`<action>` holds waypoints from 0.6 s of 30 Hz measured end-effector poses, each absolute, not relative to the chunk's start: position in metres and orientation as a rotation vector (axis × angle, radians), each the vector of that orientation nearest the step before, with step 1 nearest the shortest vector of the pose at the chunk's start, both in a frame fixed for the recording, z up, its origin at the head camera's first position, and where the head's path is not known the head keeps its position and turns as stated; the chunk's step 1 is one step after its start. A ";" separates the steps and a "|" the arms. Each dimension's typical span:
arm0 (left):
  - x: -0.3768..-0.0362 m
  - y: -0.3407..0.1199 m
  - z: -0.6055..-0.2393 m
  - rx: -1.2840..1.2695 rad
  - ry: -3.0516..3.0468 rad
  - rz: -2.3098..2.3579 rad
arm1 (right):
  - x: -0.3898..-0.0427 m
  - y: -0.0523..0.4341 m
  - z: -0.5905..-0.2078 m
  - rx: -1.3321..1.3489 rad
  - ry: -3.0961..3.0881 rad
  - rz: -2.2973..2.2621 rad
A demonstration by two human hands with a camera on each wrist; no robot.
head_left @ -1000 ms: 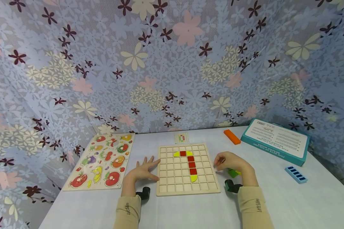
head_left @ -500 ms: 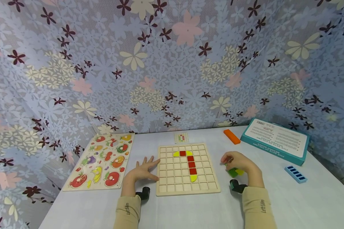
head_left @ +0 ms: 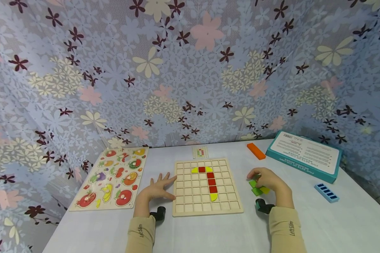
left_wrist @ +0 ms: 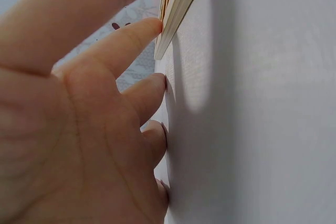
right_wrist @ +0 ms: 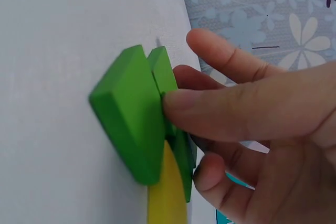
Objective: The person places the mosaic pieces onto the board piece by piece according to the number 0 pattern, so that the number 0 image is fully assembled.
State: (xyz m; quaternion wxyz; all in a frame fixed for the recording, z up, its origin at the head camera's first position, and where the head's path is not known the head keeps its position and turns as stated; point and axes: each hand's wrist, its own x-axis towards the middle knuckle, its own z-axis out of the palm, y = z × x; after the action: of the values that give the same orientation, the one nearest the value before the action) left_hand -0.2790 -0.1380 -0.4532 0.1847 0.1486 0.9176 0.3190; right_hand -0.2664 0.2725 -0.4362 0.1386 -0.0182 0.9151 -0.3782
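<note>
Centrally, a square wooden grid board point(head_left: 188, 200) lies flat on the white surface point(head_left: 209, 233), between a person's two hands. Set into its cells are red squares point(head_left: 211, 182) and yellow rounded pieces point(head_left: 214, 197): one red square sits between two yellow pieces, and a column of three red squares descends from the right-hand one to a further yellow piece. The left hand point(head_left: 156, 188) has its fingers point(left_wrist: 147, 98) spread; thumb and index finger touch the board's left edge, the other fingertips resting on the surface. Beyond the board's right edge, the right hand point(head_left: 267, 177) bends over green tiles point(head_left: 257, 191) and a loose yellow piece point(head_left: 265, 189). Its thumb point(right_wrist: 210, 111) meets the green tiles, with the index finger raised apart; whether any tile is pinched cannot be told. A small pattern card point(head_left: 200, 152) lies near the surface's back edge, behind the board. Towards the back left corner is a fruit puzzle board point(head_left: 109, 206); towards the back right corner, an orange block point(head_left: 256, 151) and a teal box point(head_left: 304, 154). Nearer the right edge lies a blue barred piece point(head_left: 327, 193).
</note>
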 end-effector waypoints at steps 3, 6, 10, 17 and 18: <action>-0.279 -0.138 -0.453 0.416 2.586 0.901 | -0.267 0.272 -0.436 -0.037 2.651 -1.079; -0.279 -0.138 -0.453 0.416 2.587 0.902 | -0.267 0.273 -0.436 -0.036 2.656 -1.068; -0.279 -0.138 -0.453 0.414 2.587 0.907 | -0.268 0.272 -0.435 -0.027 2.658 -1.070; -0.279 -0.138 -0.454 0.404 2.584 0.909 | -0.267 0.270 -0.436 -0.034 2.683 -1.059; -0.279 -0.137 -0.454 0.405 2.586 0.905 | -0.268 0.270 -0.437 -0.039 2.689 -1.061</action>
State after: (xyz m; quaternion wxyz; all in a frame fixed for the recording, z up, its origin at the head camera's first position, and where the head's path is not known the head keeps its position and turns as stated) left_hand -0.2793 -0.1375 -0.4545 0.1851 0.1437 0.9175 0.3213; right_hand -0.2675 0.2700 -0.4367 0.1250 -0.0133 0.9228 -0.3641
